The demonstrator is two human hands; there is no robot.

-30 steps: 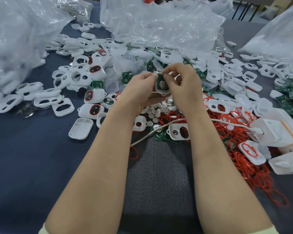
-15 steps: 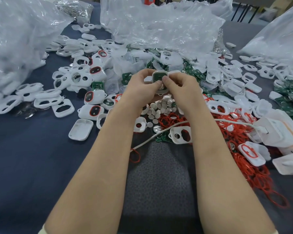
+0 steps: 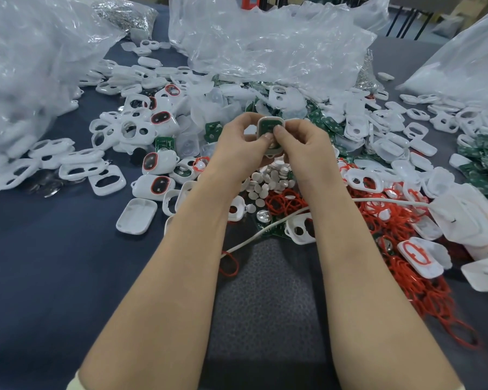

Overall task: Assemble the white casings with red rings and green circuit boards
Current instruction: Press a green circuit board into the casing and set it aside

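Note:
A white casing with a green circuit board in it is held up over the middle of the table. My left hand grips its left side and my right hand grips its right side, both thumbs pressing on the board's lower part. Below my hands lie small white discs and a heap of red rings. Assembled casings with red rings lie to the left. Loose green circuit boards are piled at the far right.
Large clear plastic bags stand at the back, left and right. Empty white casing shells are scattered across the dark blue cloth. A white cable runs to a white box on the right. A grey mat lies between my forearms.
Both hands have lifted the casing slightly and turned it so the board faces me; my thumbs have shifted onto its lower part.

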